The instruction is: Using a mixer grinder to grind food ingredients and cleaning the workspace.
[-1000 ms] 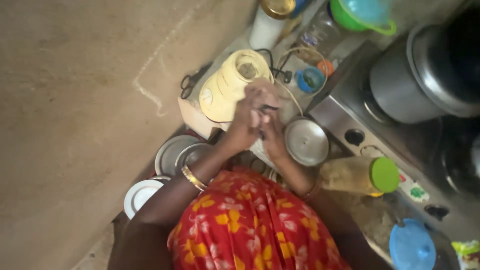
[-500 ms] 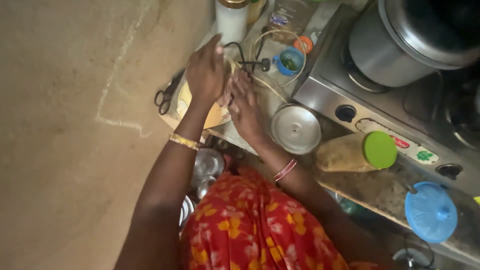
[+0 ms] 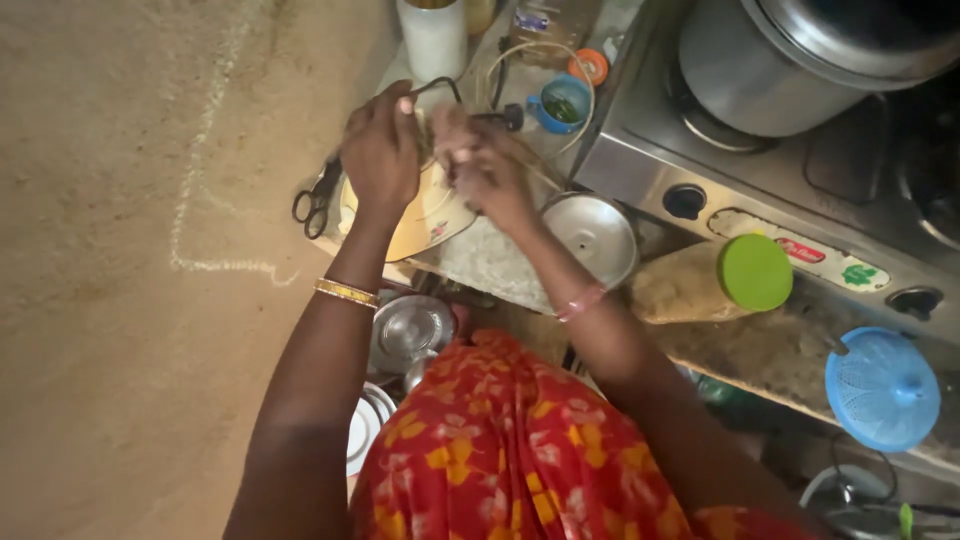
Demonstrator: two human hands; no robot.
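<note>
Cramped stone counter [image 3: 500, 265] beside stove [image 3: 760, 170]. Left hand [image 3: 382, 150] and right hand [image 3: 480, 165] both pinch the cord [image 3: 520, 75] over yellow appliance [image 3: 425, 215]; grip near the plug, avoid kinks.

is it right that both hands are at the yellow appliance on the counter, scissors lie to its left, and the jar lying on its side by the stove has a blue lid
Not quite. In the head view the jar lying on its side by the stove has a green lid, not blue. The rest holds: the left hand and right hand are at the yellow appliance, scissors to its left.
</note>
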